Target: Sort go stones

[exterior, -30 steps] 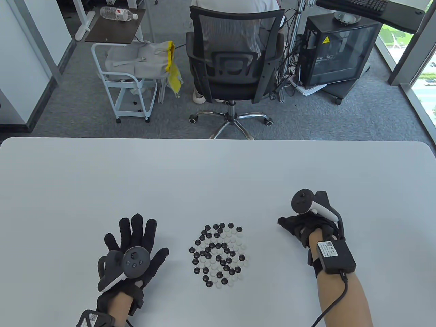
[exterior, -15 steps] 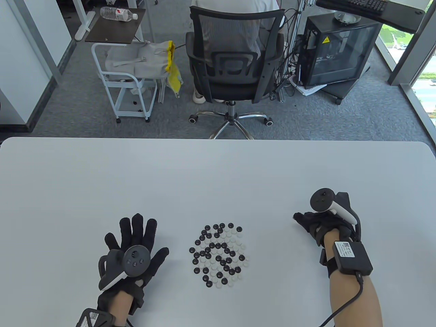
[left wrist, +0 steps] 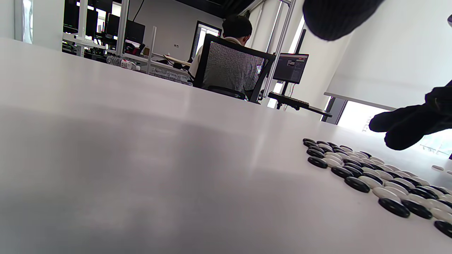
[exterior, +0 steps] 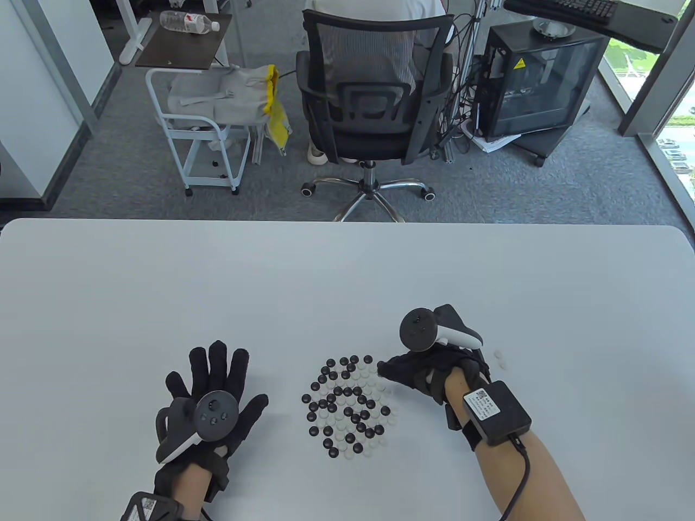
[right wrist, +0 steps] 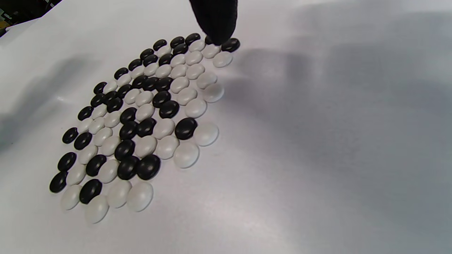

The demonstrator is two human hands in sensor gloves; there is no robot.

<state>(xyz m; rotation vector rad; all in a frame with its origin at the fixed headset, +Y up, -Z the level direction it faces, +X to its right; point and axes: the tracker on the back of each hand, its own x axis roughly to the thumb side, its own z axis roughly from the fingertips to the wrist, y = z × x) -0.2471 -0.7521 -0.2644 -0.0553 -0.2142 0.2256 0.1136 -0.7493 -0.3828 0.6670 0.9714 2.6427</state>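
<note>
A tight patch of black and white Go stones [exterior: 350, 404] lies on the white table [exterior: 326, 282]. My right hand [exterior: 386, 372] reaches in from the right, its fingertips at the patch's upper right edge, and I see no stone in it. In the right wrist view one finger [right wrist: 215, 21] hangs over the far end of the patch [right wrist: 141, 116], next to a black stone [right wrist: 231, 44]. Two white stones [exterior: 499, 360] lie apart, to the right behind that hand. My left hand [exterior: 239, 380] rests flat, fingers spread, left of the patch, touching nothing.
Beyond the table's far edge stand an office chair [exterior: 374, 103] with a seated person, a white cart [exterior: 201, 125] and a computer case [exterior: 537, 81]. In the left wrist view the stones [left wrist: 370, 176] lie at the lower right, under my right hand's fingers [left wrist: 406, 127].
My right hand moved out to the right, then came back left to the patch's upper right edge. Two white stones now show where it was. My left hand has not moved.
</note>
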